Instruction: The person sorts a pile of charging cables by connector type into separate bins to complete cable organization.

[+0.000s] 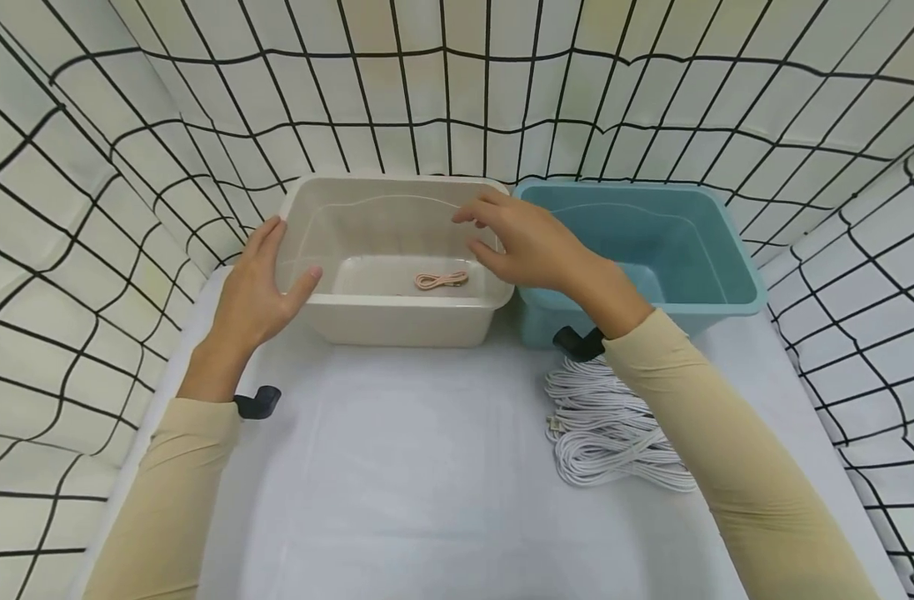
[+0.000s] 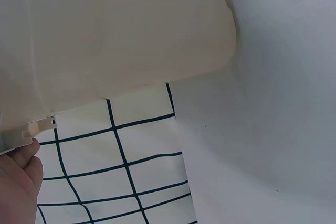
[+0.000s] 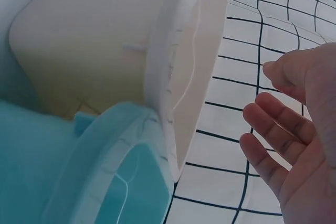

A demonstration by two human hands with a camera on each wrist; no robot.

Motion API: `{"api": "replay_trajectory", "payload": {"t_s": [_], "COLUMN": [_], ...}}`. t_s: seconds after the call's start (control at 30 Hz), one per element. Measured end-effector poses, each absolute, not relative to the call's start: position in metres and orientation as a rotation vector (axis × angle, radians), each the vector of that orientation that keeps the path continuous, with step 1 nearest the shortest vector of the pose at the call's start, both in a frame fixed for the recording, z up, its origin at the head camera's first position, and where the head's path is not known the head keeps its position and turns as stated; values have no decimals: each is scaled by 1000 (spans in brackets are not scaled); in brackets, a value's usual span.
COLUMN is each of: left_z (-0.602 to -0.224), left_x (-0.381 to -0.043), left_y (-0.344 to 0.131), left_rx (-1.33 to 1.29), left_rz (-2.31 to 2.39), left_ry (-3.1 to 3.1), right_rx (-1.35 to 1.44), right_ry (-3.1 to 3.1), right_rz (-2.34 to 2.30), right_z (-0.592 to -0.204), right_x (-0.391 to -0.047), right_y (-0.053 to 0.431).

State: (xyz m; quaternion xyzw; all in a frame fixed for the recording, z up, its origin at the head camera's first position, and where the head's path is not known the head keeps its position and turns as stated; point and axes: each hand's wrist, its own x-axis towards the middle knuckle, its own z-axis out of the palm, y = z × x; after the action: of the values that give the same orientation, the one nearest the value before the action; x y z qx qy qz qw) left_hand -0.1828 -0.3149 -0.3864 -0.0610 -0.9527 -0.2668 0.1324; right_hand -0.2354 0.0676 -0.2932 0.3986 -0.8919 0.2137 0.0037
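A beige plastic bin [image 1: 397,325] stands at the back of the white surface. Inside it, on the floor, lies a small coiled pinkish cable [image 1: 441,281]. My left hand [image 1: 257,296] touches the bin's left rim, its fingers along the edge and the thumb spread apart; in the left wrist view its fingertips [image 2: 32,169] meet the rim from outside. Over the bin's right end hovers my right hand [image 1: 527,242], fingers loosely bent and holding nothing. The right wrist view shows that hand [image 3: 299,145] empty, apart from both bins.
A teal bin [image 1: 726,310] stands right against the beige one. In front of it several bundles of white cable [image 1: 614,454] lie on the white-covered table [image 1: 397,467], partly hidden by my right forearm. Black wire grid panels [image 1: 442,125] enclose the back and sides.
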Motion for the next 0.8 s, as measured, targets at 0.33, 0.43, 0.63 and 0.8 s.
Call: {"api": "replay_trajectory", "payload": {"t_s": [0.33, 0.43, 0.63, 0.8], "left_z": [-385, -385, -385, -385], "left_x": [-183, -183, -182, -183], "left_y": [-314, -314, -312, -311], "left_rx": [-174, -173, -174, -169], "left_rz": [-779, -778, -779, -767], "left_ry": [-2762, -2756, -2748, -2750], "right_rx": [1193, 1202, 1219, 1208], "right_ry": [-2721, -2671, -2599, -2562], "right_rz": [567, 556, 577, 574], "right_z": [-289, -288, -294, -300], "right_x": [-204, -196, -180, -168], "right_y": [112, 123, 142, 156]}}
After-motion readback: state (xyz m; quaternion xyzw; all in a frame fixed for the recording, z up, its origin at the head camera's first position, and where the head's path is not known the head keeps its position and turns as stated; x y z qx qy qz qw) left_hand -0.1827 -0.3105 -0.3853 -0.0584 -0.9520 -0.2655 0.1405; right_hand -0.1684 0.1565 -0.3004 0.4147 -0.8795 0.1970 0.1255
